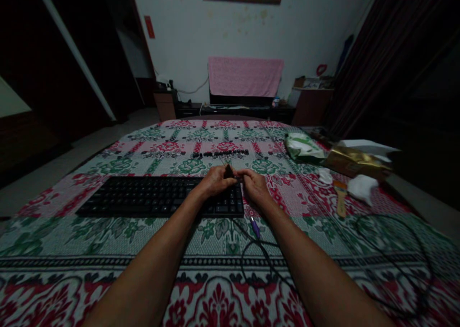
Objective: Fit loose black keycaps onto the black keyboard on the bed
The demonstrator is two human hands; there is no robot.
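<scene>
A black keyboard lies on the patterned cloth, its right end under and beside my hands. My left hand is above the number-pad end, its thumb and fingers closed on a small dark piece that sticks up between them. Just right of it, my right hand has its fingers pinched together near the left fingertips; whatever they grip is too small to tell. Beyond the hands, several small black pieces that look like keycaps are lined up in a row. A purple pen-like tool rests below my right hand.
Black cable loops over the cloth below the keyboard and at right. On the right lie a wooden-handled brush, crumpled white tissues, a gold tissue box and a green-white packet.
</scene>
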